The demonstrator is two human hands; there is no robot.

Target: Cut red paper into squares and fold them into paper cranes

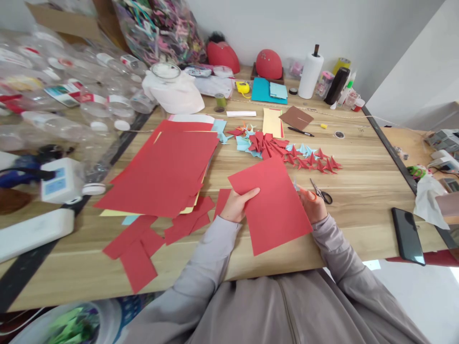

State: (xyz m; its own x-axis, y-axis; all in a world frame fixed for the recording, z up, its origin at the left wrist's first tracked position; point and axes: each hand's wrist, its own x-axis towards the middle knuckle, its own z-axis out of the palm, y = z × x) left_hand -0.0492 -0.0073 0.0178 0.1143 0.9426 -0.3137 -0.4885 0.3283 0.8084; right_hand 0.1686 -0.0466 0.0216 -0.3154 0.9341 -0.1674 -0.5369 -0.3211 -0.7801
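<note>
A sheet of red paper [274, 210] is held up over the table, tilted, in my left hand [240, 203]; the thumb lies on its face and the other fingers are behind it. My right hand [313, 205] is closed on orange-handled scissors [309, 192] at the sheet's right edge. Part of the blades shows there; whether they touch the paper I cannot tell. A second pair of scissors with black handles [324, 196] lies just beyond my right hand. Folded red paper pieces [267, 145] lie behind the sheet, among light blue ones.
A stack of large red sheets [168, 167] lies to the left, with cut red pieces [138, 263] in front. Plastic bottles [95, 105] crowd the far left. A phone [408, 235] rests at the right edge. A paper towel roll [311, 74] stands at the back.
</note>
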